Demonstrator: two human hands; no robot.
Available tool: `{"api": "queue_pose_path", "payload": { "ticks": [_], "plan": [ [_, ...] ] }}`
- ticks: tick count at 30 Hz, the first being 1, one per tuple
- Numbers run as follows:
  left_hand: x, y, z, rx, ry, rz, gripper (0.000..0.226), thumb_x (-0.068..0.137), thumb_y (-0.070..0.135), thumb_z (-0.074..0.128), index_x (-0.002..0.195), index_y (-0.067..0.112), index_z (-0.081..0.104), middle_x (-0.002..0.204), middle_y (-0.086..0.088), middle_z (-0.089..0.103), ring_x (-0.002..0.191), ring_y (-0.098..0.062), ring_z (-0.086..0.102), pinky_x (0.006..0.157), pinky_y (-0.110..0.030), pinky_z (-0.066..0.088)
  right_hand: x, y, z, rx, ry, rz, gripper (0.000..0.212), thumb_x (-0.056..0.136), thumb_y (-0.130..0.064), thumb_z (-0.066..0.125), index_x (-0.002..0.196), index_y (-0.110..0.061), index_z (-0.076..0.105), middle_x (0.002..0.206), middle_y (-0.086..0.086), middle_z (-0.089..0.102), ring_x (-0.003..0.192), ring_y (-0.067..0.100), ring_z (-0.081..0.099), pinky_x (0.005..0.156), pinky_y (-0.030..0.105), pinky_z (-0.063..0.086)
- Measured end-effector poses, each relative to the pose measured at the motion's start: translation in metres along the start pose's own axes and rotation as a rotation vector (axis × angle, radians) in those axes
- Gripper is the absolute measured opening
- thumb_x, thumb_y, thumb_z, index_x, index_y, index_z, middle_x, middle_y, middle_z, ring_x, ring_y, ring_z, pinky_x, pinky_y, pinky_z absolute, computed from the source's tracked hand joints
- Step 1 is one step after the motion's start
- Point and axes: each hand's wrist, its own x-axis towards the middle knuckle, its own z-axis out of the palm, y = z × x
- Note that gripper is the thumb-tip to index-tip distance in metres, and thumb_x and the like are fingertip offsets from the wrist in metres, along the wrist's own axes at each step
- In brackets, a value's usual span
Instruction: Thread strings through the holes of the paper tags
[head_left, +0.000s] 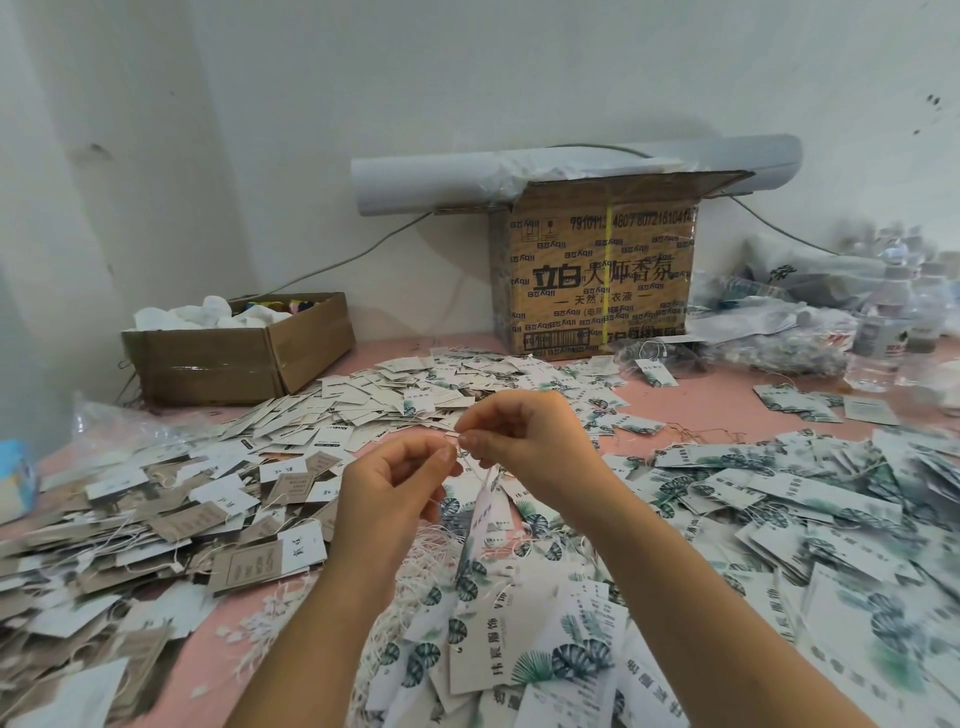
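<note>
Paper tags (779, 499) printed with green leaves are heaped over the right half of a pink table (717, 402) and spill down to the near edge of the view; brown and white tags (171, 519), many with pale cords attached, are piled on the left side, and a spread of small white tags (384, 400) is laid further back, between the two heaps; above the middle of the table a thin white string (460, 447) is pinched between thumb and forefinger of the left hand (395, 488), the other fingers being curled loosely inward; the same string is nipped from the other side by the thumb and forefinger of the right hand (524, 441), so that the fingertips of both hands are brought almost together; one leaf-printed tag (487, 519) is seen hanging just below the hands, blurred, and whether the string is passed through its hole cannot be told; a tangle of loose white strings (431, 551) is lying on the table beneath the left wrist; at the back, against the pale wall, a tall printed cardboard box (602, 280) is stood, with a grey roll (571, 169) laid across its top; a low open carton (244, 358) holding white bundles is set to the left of it; clear plastic bottles (883, 332) are gathered at the far right
</note>
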Motion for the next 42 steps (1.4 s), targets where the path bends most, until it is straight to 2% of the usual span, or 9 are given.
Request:
{"api": "queue_pose_path", "payload": {
  "ticks": [5, 12, 21, 26, 30, 34, 36, 39, 42],
  "plan": [
    [0.000, 0.000, 0.001, 0.007, -0.016, 0.005, 0.015, 0.083, 0.005, 0.065, 0.077, 0.017, 0.072, 0.067, -0.004, 0.069, 0.050, -0.005, 0.053, 0.045, -0.017, 0.044, -0.001, -0.001, 0.000, -0.032, -0.026, -0.004, 0.020, 0.077, 0.002, 0.070, 0.074, -0.017, 0.067, 0.058, -0.010, 0.061, 0.052, -0.001, 0.054, 0.055, 0.014, 0.046],
    [-0.001, 0.001, 0.001, 0.006, -0.013, 0.039, 0.009, 0.082, 0.010, 0.066, 0.078, 0.015, 0.071, 0.069, -0.004, 0.069, 0.051, -0.007, 0.053, 0.045, -0.018, 0.044, 0.000, -0.001, -0.001, 0.009, 0.011, 0.022, 0.026, 0.079, -0.001, 0.069, 0.069, -0.024, 0.065, 0.057, -0.010, 0.062, 0.053, 0.002, 0.056, 0.057, 0.017, 0.050],
    [0.000, -0.001, 0.000, 0.015, -0.018, 0.055, 0.017, 0.083, 0.006, 0.065, 0.076, 0.019, 0.072, 0.068, -0.005, 0.069, 0.051, -0.007, 0.053, 0.045, -0.018, 0.044, 0.000, -0.002, -0.001, 0.020, -0.024, 0.025, 0.017, 0.078, 0.000, 0.070, 0.074, -0.017, 0.068, 0.060, -0.006, 0.063, 0.053, 0.004, 0.055, 0.056, 0.018, 0.048],
    [-0.002, 0.001, 0.002, -0.037, -0.074, 0.078, 0.007, 0.070, 0.019, 0.067, 0.072, 0.023, 0.073, 0.067, -0.004, 0.068, 0.050, -0.008, 0.051, 0.044, -0.018, 0.042, -0.001, 0.000, -0.004, 0.166, -0.071, 0.050, 0.018, 0.078, 0.006, 0.066, 0.075, -0.011, 0.069, 0.059, -0.006, 0.065, 0.054, 0.004, 0.057, 0.056, 0.017, 0.048],
    [-0.002, 0.000, 0.002, -0.113, -0.079, 0.080, 0.008, 0.062, 0.019, 0.069, 0.070, 0.020, 0.071, 0.063, 0.000, 0.066, 0.047, -0.007, 0.048, 0.043, -0.017, 0.040, -0.002, -0.001, -0.005, 0.264, -0.138, 0.091, 0.019, 0.080, 0.008, 0.062, 0.076, -0.009, 0.068, 0.059, -0.004, 0.064, 0.055, 0.006, 0.058, 0.056, 0.018, 0.048],
    [0.001, -0.003, 0.000, -0.084, -0.075, 0.075, 0.028, 0.060, 0.025, 0.072, 0.083, 0.011, 0.064, 0.068, 0.006, 0.066, 0.046, -0.004, 0.047, 0.042, -0.016, 0.040, -0.002, -0.006, -0.004, 0.249, -0.189, 0.116, 0.015, 0.084, 0.007, 0.059, 0.080, -0.005, 0.066, 0.066, 0.004, 0.062, 0.059, 0.010, 0.057, 0.058, 0.019, 0.049],
    [0.002, -0.004, 0.000, -0.053, -0.068, 0.066, 0.033, 0.059, 0.029, 0.072, 0.085, 0.012, 0.062, 0.070, 0.008, 0.065, 0.047, -0.005, 0.047, 0.043, -0.017, 0.040, -0.003, -0.007, -0.003, 0.202, -0.209, 0.120, 0.013, 0.087, 0.007, 0.055, 0.082, -0.004, 0.063, 0.068, 0.006, 0.059, 0.059, 0.010, 0.055, 0.058, 0.018, 0.048],
    [0.003, -0.008, 0.002, 0.077, -0.032, 0.028, 0.048, 0.054, 0.047, 0.071, 0.093, 0.028, 0.052, 0.086, 0.003, 0.060, 0.058, -0.010, 0.051, 0.047, -0.017, 0.042, -0.004, -0.010, -0.002, 0.077, -0.257, 0.174, 0.023, 0.092, 0.004, 0.047, 0.075, -0.011, 0.054, 0.064, 0.001, 0.052, 0.056, 0.008, 0.050, 0.054, 0.016, 0.046],
    [0.001, -0.011, 0.003, 0.267, -0.094, -0.006, 0.067, 0.044, 0.064, 0.063, 0.100, 0.042, 0.034, 0.102, 0.002, 0.047, 0.076, -0.014, 0.054, 0.062, -0.022, 0.044, -0.004, -0.009, 0.000, -0.010, -0.216, 0.199, 0.027, 0.095, 0.001, 0.041, 0.074, -0.015, 0.048, 0.063, -0.002, 0.049, 0.056, 0.010, 0.045, 0.052, 0.018, 0.042]
  ]
}}
